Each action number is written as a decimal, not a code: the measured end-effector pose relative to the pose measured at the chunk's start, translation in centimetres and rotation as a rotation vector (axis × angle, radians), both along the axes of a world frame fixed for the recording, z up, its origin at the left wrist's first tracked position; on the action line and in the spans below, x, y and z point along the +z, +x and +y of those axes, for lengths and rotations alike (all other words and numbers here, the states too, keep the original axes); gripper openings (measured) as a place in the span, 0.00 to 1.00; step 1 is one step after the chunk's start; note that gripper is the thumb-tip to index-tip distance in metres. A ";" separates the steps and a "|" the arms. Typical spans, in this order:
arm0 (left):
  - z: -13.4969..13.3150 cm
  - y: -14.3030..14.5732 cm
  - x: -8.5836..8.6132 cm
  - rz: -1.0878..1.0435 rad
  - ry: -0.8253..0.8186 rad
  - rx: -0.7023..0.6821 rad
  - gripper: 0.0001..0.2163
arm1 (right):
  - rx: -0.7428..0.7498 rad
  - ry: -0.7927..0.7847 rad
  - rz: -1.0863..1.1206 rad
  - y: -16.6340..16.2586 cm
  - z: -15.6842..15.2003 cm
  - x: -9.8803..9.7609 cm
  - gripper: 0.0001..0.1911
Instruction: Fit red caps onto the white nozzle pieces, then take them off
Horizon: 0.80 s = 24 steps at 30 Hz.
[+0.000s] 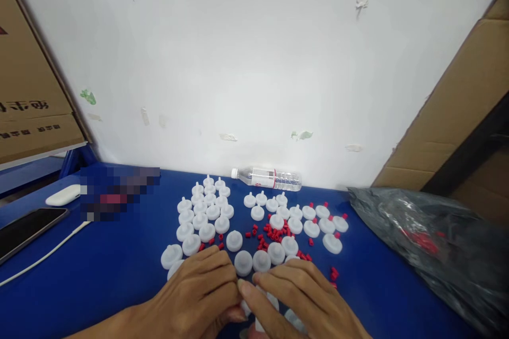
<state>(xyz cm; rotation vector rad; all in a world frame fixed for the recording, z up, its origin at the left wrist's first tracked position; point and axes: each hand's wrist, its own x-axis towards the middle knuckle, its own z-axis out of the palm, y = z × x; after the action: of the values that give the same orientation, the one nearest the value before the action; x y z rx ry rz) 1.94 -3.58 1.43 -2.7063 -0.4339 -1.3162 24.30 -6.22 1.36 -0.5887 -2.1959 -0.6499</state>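
My left hand [202,283] is closed at the front middle of the blue table. A white plastic nozzle cap [245,308] shows at its thumb and appears gripped, mostly hidden by my fingers. My right hand [298,296] meets it from the right, fingers curled and one fingertip against the left hand's fingers. What the right fingers pinch is hidden. Just beyond my hands stand white nozzle caps [243,263], spout up, and small red tip caps [274,234] lie scattered among them. Several white caps at the right carry a red tip [337,235].
A clear water bottle [274,178] lies along the white wall [254,63]. At the right rests a grey plastic bag [449,243] showing red through it. To the left are a phone [27,230], a white cable [47,259] and a white rounded device [66,194]. Cardboard [35,74] flanks the table [131,265].
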 end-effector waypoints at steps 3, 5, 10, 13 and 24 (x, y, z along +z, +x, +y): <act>0.1 -0.3 0.1 0.080 -0.057 -0.016 0.15 | -0.033 0.029 -0.032 0.1 -0.1 0.4 0.09; 0.3 -0.8 0.4 0.141 -0.043 -0.017 0.11 | -0.059 0.044 -0.063 0.3 -0.1 0.7 0.09; 2.0 -2.3 0.8 0.150 -0.002 0.039 0.08 | -0.150 -0.034 0.013 2.9 1.4 1.5 0.10; 2.9 -2.7 0.6 0.230 -0.017 0.140 0.08 | -0.285 -0.125 0.075 6.0 3.1 1.9 0.05; 3.5 -2.8 0.7 0.345 -0.047 0.253 0.09 | -0.667 -0.687 0.008 16.0 4.9 3.9 0.20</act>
<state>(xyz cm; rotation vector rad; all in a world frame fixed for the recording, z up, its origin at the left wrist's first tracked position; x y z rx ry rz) -0.84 -0.06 2.14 -2.7246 -0.7423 -0.7664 40.35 -1.28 5.23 -1.7120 -2.1784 -0.1753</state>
